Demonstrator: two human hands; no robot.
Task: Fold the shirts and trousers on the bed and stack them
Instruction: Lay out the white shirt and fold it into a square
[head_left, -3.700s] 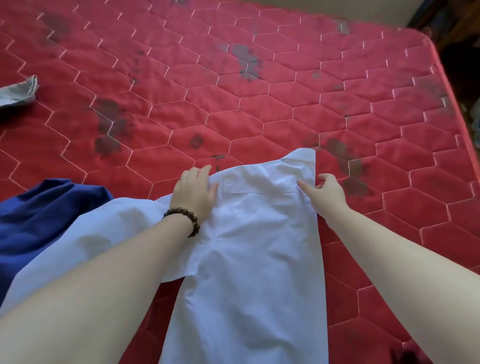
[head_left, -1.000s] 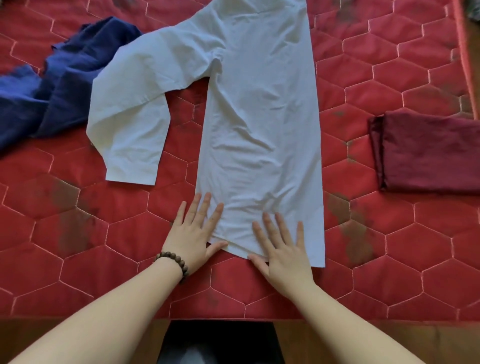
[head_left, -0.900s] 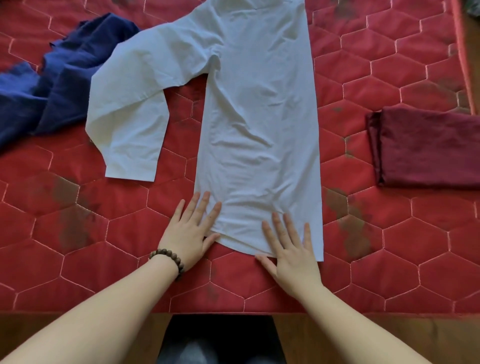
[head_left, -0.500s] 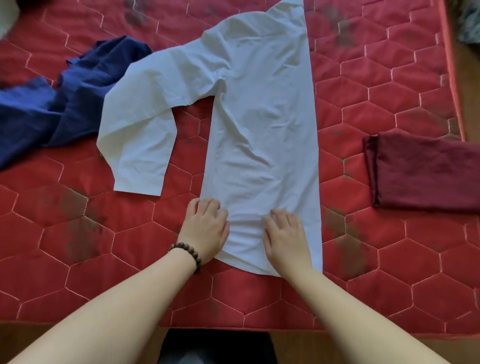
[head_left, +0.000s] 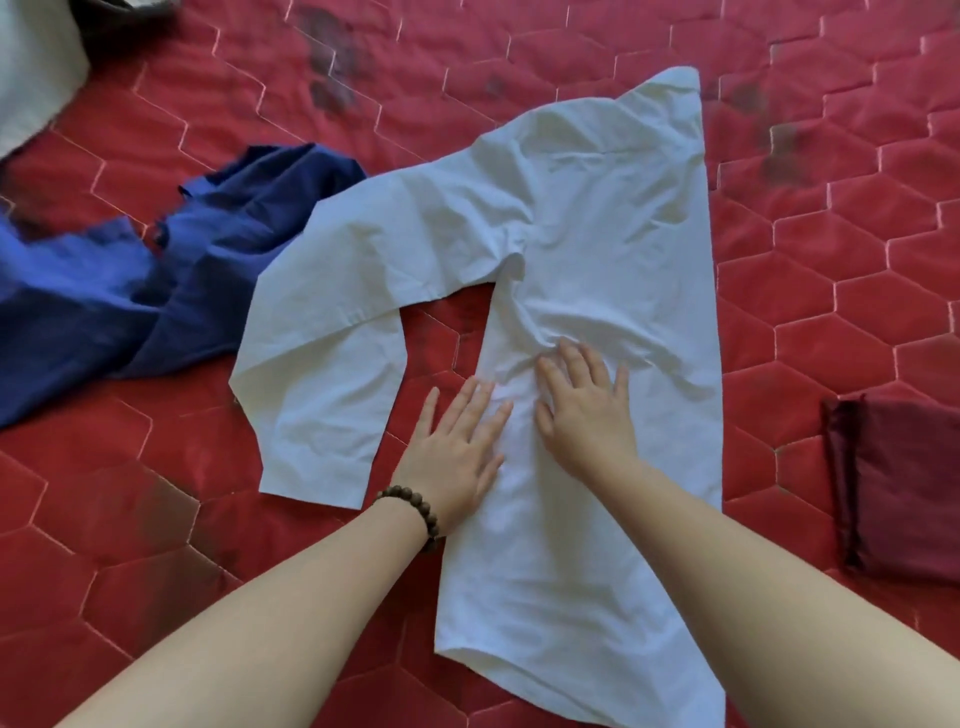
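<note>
Both hands, left hand (head_left: 457, 447) and right hand (head_left: 587, 410), now up from hem to mid-body of half-folded white cotton shirt (head_left: 597, 249), fingers flat, pressing creases; sleeve fold likely next.

A single head-worn camera looks forward and steeply down onto the bed (head_left: 779, 291) from above its near side; the view sits close, with both forearms entering from the lower edge; the white shirt (head_left: 597, 218) on the bed fills the centre; the wide lens bends the bed's quilted lines toward the frame edges.
</note>
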